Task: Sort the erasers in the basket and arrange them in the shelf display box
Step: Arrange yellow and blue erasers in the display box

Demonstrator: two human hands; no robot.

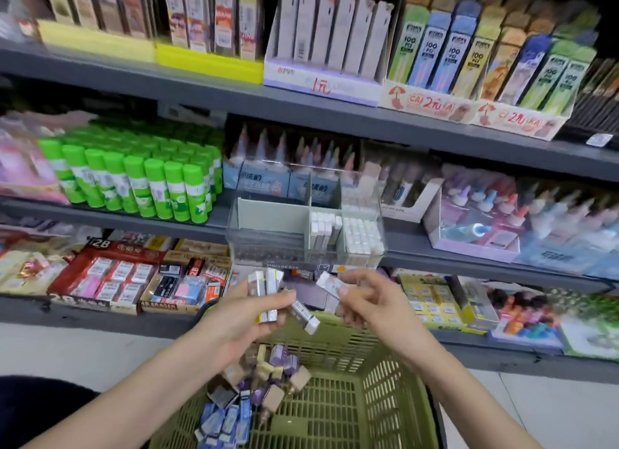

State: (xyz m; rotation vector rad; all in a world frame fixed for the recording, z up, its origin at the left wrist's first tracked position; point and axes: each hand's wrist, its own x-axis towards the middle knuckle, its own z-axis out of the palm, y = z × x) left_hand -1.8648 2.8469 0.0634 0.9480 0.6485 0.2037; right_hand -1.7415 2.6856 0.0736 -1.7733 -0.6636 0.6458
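My left hand (246, 318) grips a small stack of white-and-yellow erasers (266, 289) above the green basket (385, 381). One more sleeved eraser (304, 314) hangs tilted from its fingertips. My right hand (365, 301) pinches a single white eraser (330, 284) just to the right. Loose erasers (254, 391) in purple, beige and blue sleeves lie in the basket's left half. The clear display box (268, 247) stands on the middle shelf right above my hands; white erasers (363, 239) fill its right compartments and its left compartment looks empty.
Green glue sticks (134, 184) stand left of the box, and glue bottles (485, 210) sit to its right. Boxed erasers (110, 277) line the lower shelf behind my hands. Grey shelf edges run across the view. Pale floor shows beside the basket.
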